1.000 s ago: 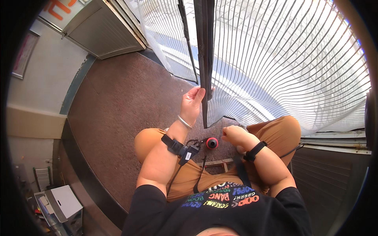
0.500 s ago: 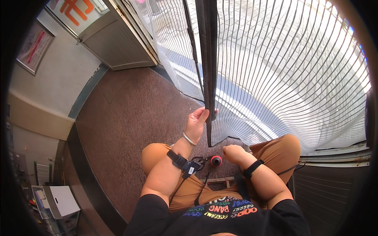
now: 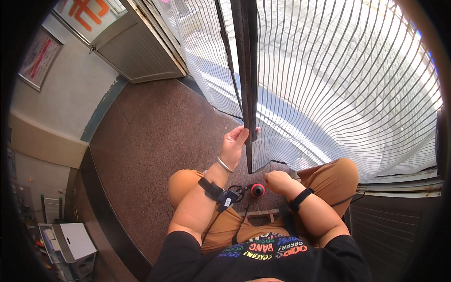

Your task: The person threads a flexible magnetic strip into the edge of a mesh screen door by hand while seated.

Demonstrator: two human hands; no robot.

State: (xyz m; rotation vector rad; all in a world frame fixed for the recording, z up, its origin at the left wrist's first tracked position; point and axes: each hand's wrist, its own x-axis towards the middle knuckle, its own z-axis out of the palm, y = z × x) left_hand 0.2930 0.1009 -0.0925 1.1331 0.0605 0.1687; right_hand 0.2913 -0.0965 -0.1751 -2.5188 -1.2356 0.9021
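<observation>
Head view: on the far left, a framed poster is mounted on the wall; near left, a grey cabinet carries a white panel. A grey door stands at far left, beside the brown floor. A narrower mesh panel hangs to its right. The left hand pinches the black edge strip of the striped mesh curtain between thumb and fingers, above the strip's lower end. A red-and-black rounded object rests on the floor, nearer than both hands. The right hand is curled beside the curtain's lower edge; whether it grips anything cannot be told. The curtain extends to the far right.
</observation>
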